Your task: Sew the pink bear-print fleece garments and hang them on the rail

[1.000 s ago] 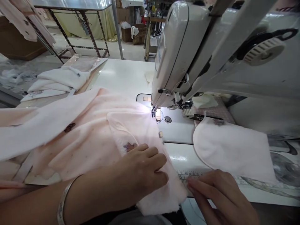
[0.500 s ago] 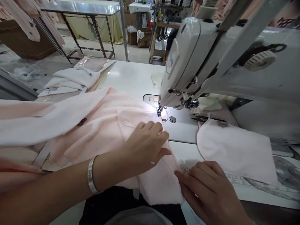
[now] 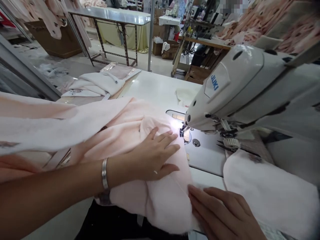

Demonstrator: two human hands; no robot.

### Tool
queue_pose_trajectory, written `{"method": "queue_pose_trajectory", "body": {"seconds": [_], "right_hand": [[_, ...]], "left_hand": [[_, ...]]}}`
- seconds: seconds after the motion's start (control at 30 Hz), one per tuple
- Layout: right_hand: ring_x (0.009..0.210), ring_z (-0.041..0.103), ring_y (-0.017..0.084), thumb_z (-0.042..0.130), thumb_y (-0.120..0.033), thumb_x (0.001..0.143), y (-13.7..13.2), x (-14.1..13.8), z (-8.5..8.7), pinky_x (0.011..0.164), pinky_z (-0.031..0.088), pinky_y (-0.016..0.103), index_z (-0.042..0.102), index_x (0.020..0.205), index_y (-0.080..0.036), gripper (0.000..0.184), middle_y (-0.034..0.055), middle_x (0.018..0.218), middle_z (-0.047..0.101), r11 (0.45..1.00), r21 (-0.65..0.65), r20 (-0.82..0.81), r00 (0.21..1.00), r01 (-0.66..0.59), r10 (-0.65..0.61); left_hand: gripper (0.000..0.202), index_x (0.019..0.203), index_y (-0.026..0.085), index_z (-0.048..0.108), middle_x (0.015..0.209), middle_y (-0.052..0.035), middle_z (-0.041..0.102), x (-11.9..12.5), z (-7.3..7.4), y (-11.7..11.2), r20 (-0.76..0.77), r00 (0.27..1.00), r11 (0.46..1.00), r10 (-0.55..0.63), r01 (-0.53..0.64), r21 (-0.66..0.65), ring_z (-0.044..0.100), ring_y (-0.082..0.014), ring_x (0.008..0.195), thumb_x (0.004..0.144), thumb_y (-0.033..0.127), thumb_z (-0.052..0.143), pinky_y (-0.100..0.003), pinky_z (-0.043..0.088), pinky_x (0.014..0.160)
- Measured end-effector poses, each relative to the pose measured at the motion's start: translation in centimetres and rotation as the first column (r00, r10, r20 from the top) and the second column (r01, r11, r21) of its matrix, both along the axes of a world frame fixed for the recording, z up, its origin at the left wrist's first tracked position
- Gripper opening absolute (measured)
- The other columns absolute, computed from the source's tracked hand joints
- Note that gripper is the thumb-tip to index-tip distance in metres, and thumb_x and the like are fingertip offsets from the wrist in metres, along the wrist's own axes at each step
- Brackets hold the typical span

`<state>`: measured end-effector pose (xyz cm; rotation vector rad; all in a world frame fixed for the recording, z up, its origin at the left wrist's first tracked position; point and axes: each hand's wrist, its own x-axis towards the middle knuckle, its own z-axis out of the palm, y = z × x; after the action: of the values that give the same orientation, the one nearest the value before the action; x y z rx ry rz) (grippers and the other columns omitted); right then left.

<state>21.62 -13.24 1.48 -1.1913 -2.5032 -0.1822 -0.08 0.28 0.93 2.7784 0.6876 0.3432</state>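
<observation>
Right hand (image 3: 225,213): nearest the camera, at the bottom edge. Its fingers lie close together, tips touching the right hem of the pink fabric (image 3: 120,133). Whether they pinch the cloth cannot be told.
Left hand (image 3: 152,156): just beyond and left of the right hand, palm down and fingers spread, pressed flat on the fabric. One bracelet (image 3: 105,173) is on the wrist and one ring (image 3: 155,172) on a finger.
Pink fabric: under the left palm, running left across the forearm in loose folds. Its near corner hangs off the table's edge by the right hand.
White piece (image 3: 270,193): one rounded panel lying right of the right hand, apart from the pink cloth.
Presser foot (image 3: 183,131): lit, just past the left fingertips, standing over the needle plate (image 3: 207,156). The fabric's edge reaches it.
Sewing machine (image 3: 250,90): one white head, looming over everything beyond the right hand.
Folded white pile (image 3: 97,85): one stack, far beyond the left hand on the tabletop.
Background: one metal-framed table (image 3: 112,15), well beyond both hands.
Count: two hands and one pink piece.
</observation>
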Motion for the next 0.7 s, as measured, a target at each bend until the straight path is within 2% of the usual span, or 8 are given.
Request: {"method": "queue_pose_trajectory", "body": {"seconds": [0.23,0.37,0.47,0.6,0.7], "right_hand": [[0.087,0.056,0.018,0.048,-0.014,0.091,6.1,-1.0,-0.1,0.073,0.038,0.033,0.067,0.099,-0.016,0.021,0.0029,0.103,0.07,0.999,-0.001,-0.061,0.997,-0.05,0.049],[0.084,0.056,0.017,0.046,-0.017,0.091,9.1,-0.4,-0.7,0.072,0.042,0.031,0.066,0.097,-0.019,0.02,0.0039,0.093,0.067,1.0,-0.001,-0.042,0.999,0.014,-0.014],[0.081,0.058,0.016,0.045,-0.02,0.093,10.8,0.5,-1.6,0.073,0.046,0.029,0.063,0.107,-0.021,0.023,0.0046,0.088,0.063,0.999,0.022,0.033,0.998,0.05,-0.05],[0.081,0.06,0.014,0.047,-0.015,0.091,11.7,1.3,-2.1,0.07,0.048,0.026,0.06,0.116,-0.019,0.028,0.0051,0.087,0.062,0.998,0.006,0.018,0.998,0.055,-0.055],[0.079,0.06,0.014,0.045,-0.015,0.092,10.3,1.0,-1.3,0.071,0.049,0.027,0.059,0.119,-0.019,0.031,0.0046,0.084,0.061,0.998,-0.055,-0.075,0.997,-0.017,0.013]], "left_hand": [[0.047,0.126,0.018,0.049,0.141,-0.0129,0.042,0.5,-0.1,8.5,-0.02,0.984,0.979,-0.176,0.177,0.103,0.034,-0.0262,0.132,0.092,0.05,0.043,-0.046,0.021,0.11],[0.05,0.128,0.018,0.049,0.138,-0.0109,0.045,1.7,-0.3,12.3,-0.013,0.975,0.969,-0.221,0.221,0.107,0.036,-0.0248,0.13,0.091,0.052,0.044,-0.041,0.023,0.108],[0.05,0.125,0.016,0.051,0.137,-0.011,0.047,2.6,-0.5,14.7,0.001,0.973,0.964,-0.23,0.227,0.14,0.038,-0.0246,0.128,0.09,0.052,0.046,-0.039,0.024,0.108],[0.048,0.124,0.015,0.052,0.138,-0.0121,0.045,3.4,-0.8,17.5,-0.008,0.973,0.952,-0.231,0.228,0.205,0.038,-0.0259,0.129,0.091,0.05,0.046,-0.041,0.022,0.108],[0.047,0.126,0.016,0.051,0.139,-0.0124,0.044,3.5,-0.7,18.3,-0.038,0.981,0.959,-0.188,0.192,0.21,0.037,-0.0269,0.129,0.092,0.048,0.045,-0.043,0.021,0.108]]}}
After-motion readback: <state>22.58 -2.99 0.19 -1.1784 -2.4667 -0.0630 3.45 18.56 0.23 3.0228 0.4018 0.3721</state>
